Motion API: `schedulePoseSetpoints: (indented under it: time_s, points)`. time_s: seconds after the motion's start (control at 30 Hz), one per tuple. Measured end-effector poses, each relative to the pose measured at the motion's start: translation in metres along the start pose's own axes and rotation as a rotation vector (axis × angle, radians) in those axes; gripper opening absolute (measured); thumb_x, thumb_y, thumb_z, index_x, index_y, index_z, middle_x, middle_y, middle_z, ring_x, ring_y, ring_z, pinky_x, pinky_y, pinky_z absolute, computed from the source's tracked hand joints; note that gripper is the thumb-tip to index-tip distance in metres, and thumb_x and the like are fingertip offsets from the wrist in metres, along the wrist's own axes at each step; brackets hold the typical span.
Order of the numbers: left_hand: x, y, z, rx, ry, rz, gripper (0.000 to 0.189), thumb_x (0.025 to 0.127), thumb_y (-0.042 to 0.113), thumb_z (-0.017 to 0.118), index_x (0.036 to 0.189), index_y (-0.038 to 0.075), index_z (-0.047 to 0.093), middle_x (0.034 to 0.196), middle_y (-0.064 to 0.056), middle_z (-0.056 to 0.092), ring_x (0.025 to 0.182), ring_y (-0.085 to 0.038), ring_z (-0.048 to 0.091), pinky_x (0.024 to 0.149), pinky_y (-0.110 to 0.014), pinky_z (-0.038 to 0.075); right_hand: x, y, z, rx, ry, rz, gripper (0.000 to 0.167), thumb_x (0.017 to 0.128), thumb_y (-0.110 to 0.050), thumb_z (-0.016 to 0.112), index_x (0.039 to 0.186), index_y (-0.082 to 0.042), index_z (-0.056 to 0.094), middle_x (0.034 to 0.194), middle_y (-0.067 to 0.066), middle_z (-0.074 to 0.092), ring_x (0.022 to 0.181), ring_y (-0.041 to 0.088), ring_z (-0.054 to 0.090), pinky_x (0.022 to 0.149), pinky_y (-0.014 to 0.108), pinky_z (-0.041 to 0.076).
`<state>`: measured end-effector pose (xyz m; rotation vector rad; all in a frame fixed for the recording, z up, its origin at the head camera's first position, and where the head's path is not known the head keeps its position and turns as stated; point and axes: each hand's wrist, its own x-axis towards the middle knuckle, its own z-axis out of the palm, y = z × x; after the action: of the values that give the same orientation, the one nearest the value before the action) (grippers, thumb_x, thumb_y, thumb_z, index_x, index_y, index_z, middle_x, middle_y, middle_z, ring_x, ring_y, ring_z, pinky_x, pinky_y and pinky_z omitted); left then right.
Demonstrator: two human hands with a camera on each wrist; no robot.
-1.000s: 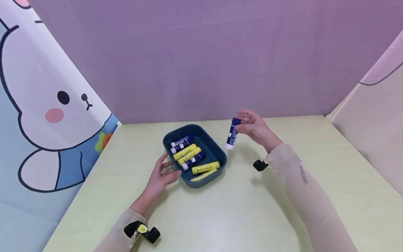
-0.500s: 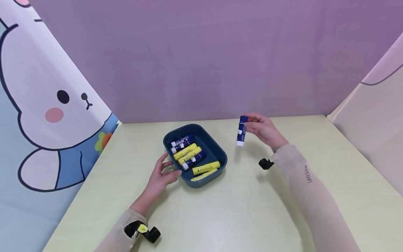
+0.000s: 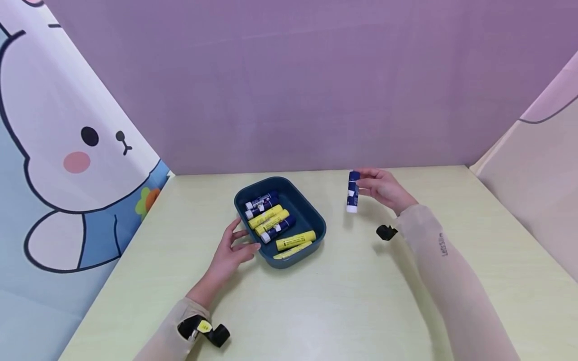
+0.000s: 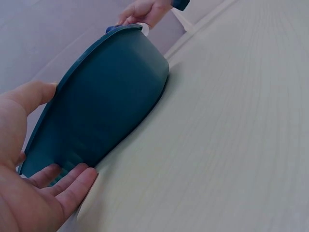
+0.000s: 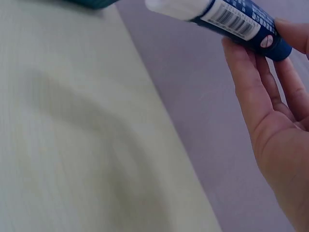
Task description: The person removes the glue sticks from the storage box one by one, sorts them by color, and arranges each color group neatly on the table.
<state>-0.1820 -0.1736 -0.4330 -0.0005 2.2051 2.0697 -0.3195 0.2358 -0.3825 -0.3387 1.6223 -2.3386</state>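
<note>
A dark teal plastic box [image 3: 311,248] stands on the table, with several blue and yellow glue sticks lying inside. My left hand [image 3: 229,258] touches its near left corner, thumb at the rim and relaxed fingers against the outer wall [image 4: 111,92]. Right of the box, my right hand [image 3: 384,189] pinches a blue glue stick [image 3: 352,193] between thumb and fingers. The stick hangs nearly upright above the table, white end down. Its barcode label [image 5: 234,21] shows in the right wrist view. Among the boxed sticks are a yellow one [image 3: 295,240] and a blue one [image 3: 278,229].
The pale wooden table [image 3: 311,316] meets a purple backdrop [image 3: 293,90] just behind the box. A cartoon-printed sheet [image 3: 67,150] rises along the left, and a pale sheet [image 3: 537,185] along the right. Black wrist cameras [image 3: 220,336] hang under both sleeves.
My right hand has moved rightward, away from the box, with the blue glue stick, which has turned from tilted to nearly upright. The left hand and the box have stayed in place.
</note>
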Motion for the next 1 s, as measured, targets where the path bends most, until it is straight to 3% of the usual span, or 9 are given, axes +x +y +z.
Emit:
schedulePoseSetpoints:
  time_s: [0.27, 0.4, 0.5, 0.63, 0.83, 1.0]
  points:
    - [0.0, -0.001, 0.0, 0.001, 0.003, 0.002, 0.09, 0.091, 0.004, 0.069, 0.16, 0.018, 0.012, 0.145, -0.02, 0.04, 0.114, -0.029, 0.058, 0.087, -0.037, 0.055, 0.005, 0.019, -0.019, -0.179, -0.035, 0.1, 0.035, 0.098, 0.011, 0.05, 0.105, -0.016, 0.071, 0.104, 0.001, 0.071, 0.093, 0.015, 0.069, 0.082, 0.031, 0.057]
    - [0.001, -0.002, -0.001, 0.009, 0.001, 0.005, 0.09, 0.091, 0.005, 0.069, 0.16, 0.018, 0.012, 0.145, -0.02, 0.04, 0.114, -0.028, 0.058, 0.086, -0.035, 0.055, 0.007, 0.03, -0.025, -0.23, -0.032, 0.147, 0.03, 0.098, 0.009, 0.052, 0.122, -0.005, 0.064, 0.107, 0.001, 0.07, 0.094, 0.016, 0.069, 0.084, 0.033, 0.056]
    - [0.0, -0.002, -0.001, 0.011, -0.005, 0.008, 0.089, 0.092, 0.006, 0.068, 0.16, 0.018, 0.012, 0.145, -0.02, 0.039, 0.116, -0.029, 0.057, 0.086, -0.035, 0.054, 0.007, 0.035, -0.026, -0.265, -0.026, 0.168, 0.04, 0.098, 0.008, 0.053, 0.138, 0.008, 0.049, 0.11, 0.0, 0.067, 0.095, 0.016, 0.069, 0.084, 0.033, 0.056]
    - [0.001, -0.002, -0.001, 0.011, -0.007, 0.006, 0.089, 0.092, 0.007, 0.068, 0.16, 0.019, 0.012, 0.145, -0.019, 0.04, 0.118, -0.031, 0.056, 0.088, -0.036, 0.054, 0.009, 0.037, -0.028, -0.33, -0.016, 0.184, 0.051, 0.098, 0.005, 0.054, 0.145, 0.015, 0.035, 0.115, 0.001, 0.064, 0.096, 0.013, 0.067, 0.087, 0.033, 0.055]
    - [0.001, -0.001, 0.001, 0.015, -0.003, 0.003, 0.09, 0.092, 0.008, 0.07, 0.16, 0.02, 0.012, 0.145, -0.019, 0.04, 0.119, -0.032, 0.055, 0.088, -0.038, 0.054, 0.014, 0.037, -0.034, -0.461, -0.016, 0.214, 0.05, 0.1, 0.0, 0.054, 0.144, 0.015, 0.036, 0.135, 0.021, 0.054, 0.097, 0.011, 0.066, 0.094, 0.035, 0.052]
    - [0.001, -0.002, 0.003, 0.017, 0.006, 0.004, 0.09, 0.092, 0.008, 0.07, 0.16, 0.02, 0.012, 0.144, -0.018, 0.04, 0.119, -0.032, 0.055, 0.087, -0.036, 0.054, 0.017, 0.036, -0.035, -0.568, -0.053, 0.268, 0.049, 0.1, -0.002, 0.055, 0.143, 0.015, 0.038, 0.138, 0.031, 0.048, 0.096, 0.012, 0.066, 0.092, 0.034, 0.053]
